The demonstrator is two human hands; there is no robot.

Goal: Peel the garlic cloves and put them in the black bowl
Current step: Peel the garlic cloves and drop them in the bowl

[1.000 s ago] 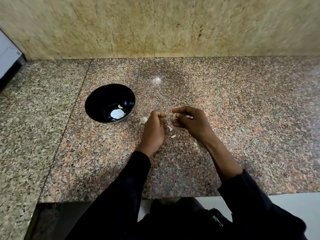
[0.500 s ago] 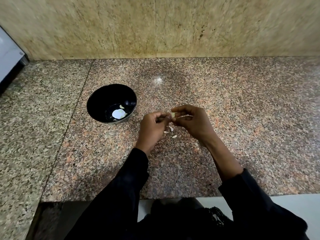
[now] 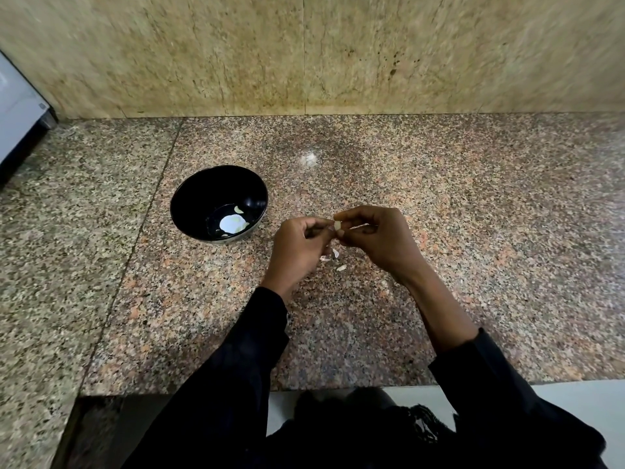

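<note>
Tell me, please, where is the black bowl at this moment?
In the head view the black bowl stands on the granite counter, left of centre, beside the left hand and apart from it.

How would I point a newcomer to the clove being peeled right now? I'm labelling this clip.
Start at the black bowl on the speckled counter and look just right of it, where the left hand meets the right hand. The clove is the pale nub pinched between the fingertips, held above the counter, unlike the loose scraps lying below.

Long black sleeves, bare hands (right cuff pushed back)
</note>
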